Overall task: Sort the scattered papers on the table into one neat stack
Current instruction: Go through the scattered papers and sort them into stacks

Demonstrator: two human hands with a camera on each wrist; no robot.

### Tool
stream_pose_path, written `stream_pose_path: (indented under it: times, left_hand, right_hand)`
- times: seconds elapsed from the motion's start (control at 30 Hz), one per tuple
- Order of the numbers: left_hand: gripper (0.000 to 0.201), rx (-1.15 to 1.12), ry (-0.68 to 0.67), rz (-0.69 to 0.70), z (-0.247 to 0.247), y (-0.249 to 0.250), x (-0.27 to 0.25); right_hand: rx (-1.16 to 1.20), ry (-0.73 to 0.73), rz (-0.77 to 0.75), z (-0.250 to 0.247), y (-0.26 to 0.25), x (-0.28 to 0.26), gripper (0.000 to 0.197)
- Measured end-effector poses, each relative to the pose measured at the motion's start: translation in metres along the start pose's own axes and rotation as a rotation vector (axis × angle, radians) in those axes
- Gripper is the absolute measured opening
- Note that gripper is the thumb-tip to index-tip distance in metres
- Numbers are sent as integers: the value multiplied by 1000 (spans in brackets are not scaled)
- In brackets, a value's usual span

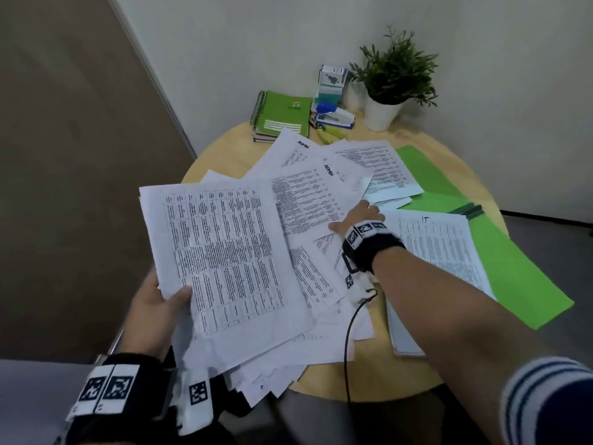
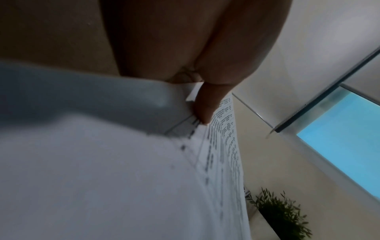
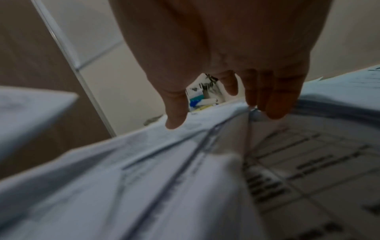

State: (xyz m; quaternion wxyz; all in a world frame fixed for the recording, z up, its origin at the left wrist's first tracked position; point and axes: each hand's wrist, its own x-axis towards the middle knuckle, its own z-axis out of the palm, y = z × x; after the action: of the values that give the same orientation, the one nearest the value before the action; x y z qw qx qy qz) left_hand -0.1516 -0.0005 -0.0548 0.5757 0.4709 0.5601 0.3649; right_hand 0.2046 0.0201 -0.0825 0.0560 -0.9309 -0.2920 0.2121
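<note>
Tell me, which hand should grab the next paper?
The right hand, probably. It is free and already rests on the loose papers mid-table, fingers reaching down onto them. The left hand is busy gripping the gathered stack.

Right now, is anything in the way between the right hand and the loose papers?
Nothing visible. The right hand already touches the loose papers on the table; the left hand holds a bundle.

Scattered printed white paper sheets (image 1: 308,200) cover the round wooden surface (image 1: 221,152); green card folders (image 1: 500,277) lie along its right edge, a green spiral notebook (image 1: 282,115) and potted plant (image 1: 390,88) at its far edge.
</note>
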Motion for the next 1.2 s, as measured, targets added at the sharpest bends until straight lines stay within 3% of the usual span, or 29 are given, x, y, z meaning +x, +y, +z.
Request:
stream_pose_path:
  times: [0.1, 0.2, 0.27, 0.37, 0.47, 0.53, 0.67, 0.8, 1.0, 1.07, 1.13, 1.2]
  left_hand:
    - [41, -64, -13, -20, -8, -5, 8]
    - [43, -121, -58, -28, -10, -8, 14]
    - [44, -144, -98, -44, -7, -7, 12]
    - [32, -110, -126, -66, -3, -1, 8]
    - [31, -41, -104, -29, -1, 13, 5]
    - [29, -2, -79, 25, 1, 23, 3]
    - [31, 31, -71, 112, 9, 37, 0]
    - [38, 25, -102, 81, 14, 37, -3]
    - [30, -64, -80, -53, 3, 20, -10]
    - [33, -151, -57, -98, 0, 17, -13]
    - [36, -202, -52, -115, -4, 18, -15]
    - [34, -186, -41, -95, -5, 18, -14]
  right_hand:
    - [77, -1, 1, 6, 4, 12, 76]
    - [340, 94, -94, 4, 13, 16, 31]
    - [529, 192, -141, -4, 20, 10, 18]
    - [859, 208, -190, -30, 26, 1, 15]
    - [1234, 53, -289, -61, 28, -13, 26]
    - [1297, -58, -397, -79, 27, -28, 29]
    - [1284, -248, -554, -103, 14, -60, 29]
    - [1240, -399, -636, -105, -4, -84, 26]
    - [1234, -474, -597, -86, -25, -96, 13]
    - [1180, -489, -534, -69, -28, -91, 18]
    - [1005, -452, -449, -48, -29, -83, 22]
    - [571, -288, -407, -26, -26, -78, 34]
